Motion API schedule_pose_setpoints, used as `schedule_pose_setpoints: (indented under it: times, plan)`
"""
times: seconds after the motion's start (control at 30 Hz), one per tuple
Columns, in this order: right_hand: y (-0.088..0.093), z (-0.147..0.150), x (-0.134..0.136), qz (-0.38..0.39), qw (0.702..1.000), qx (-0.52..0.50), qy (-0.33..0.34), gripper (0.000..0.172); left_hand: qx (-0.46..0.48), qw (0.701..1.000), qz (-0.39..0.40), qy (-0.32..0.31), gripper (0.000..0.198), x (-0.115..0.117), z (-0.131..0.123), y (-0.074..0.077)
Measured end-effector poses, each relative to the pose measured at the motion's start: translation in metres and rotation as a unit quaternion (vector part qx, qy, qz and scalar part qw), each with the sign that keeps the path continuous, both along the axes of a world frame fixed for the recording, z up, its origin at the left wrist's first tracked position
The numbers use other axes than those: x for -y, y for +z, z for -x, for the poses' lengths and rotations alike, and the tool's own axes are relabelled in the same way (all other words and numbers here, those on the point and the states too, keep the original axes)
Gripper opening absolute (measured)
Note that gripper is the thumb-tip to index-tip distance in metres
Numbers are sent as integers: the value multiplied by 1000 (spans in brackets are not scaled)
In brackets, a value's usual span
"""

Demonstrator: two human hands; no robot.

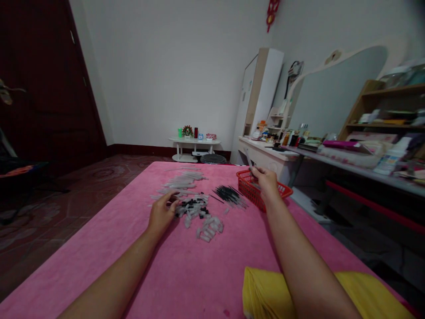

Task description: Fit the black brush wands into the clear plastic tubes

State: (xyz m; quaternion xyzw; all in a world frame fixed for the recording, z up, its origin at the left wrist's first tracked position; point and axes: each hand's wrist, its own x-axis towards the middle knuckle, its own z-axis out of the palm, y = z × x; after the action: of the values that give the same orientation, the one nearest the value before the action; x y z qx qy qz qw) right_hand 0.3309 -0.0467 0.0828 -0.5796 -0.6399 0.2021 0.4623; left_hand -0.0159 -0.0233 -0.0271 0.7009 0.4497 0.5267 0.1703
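My left hand (162,211) is at the left edge of a pile of small black plugs (191,204) and pale pen caps (210,228), its fingers curved and slightly apart. Over the red plastic basket (252,191), my right hand (264,179) grips a slim pale pen (248,158), tilted with one end pointing up. Beyond my left hand lie several whitish pen barrels (182,180), roughly side by side. A bunch of dark pen refills (229,195) rests between the caps and the basket. What lies inside the basket is mostly hidden by my right hand.
A pink cloth (186,274) covers the table. Folded yellow fabric (268,290) lies at the near right, under my right forearm. To the right stands a cluttered dressing table (265,148) with a mirror; a low white table (194,141) is by the far wall.
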Motion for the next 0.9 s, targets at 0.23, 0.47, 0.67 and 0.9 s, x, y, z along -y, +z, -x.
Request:
schedule_pose_setpoints:
  times: [0.23,0.47,0.67,0.9]
  plan:
    - [-11,42,4,63,982,-173,50,16,-16,999,-34,2,28,6,-4,3]
    - [-50,137,9,147,961,-140,189,7,47,997,5,-61,38,24,-21,18]
    - [-59,148,10,59,977,22,202,12,187,968,88,-144,39,26,-28,19]
    - [-71,115,-1,40,980,183,71,22,135,990,-6,-40,31,21,-17,16]
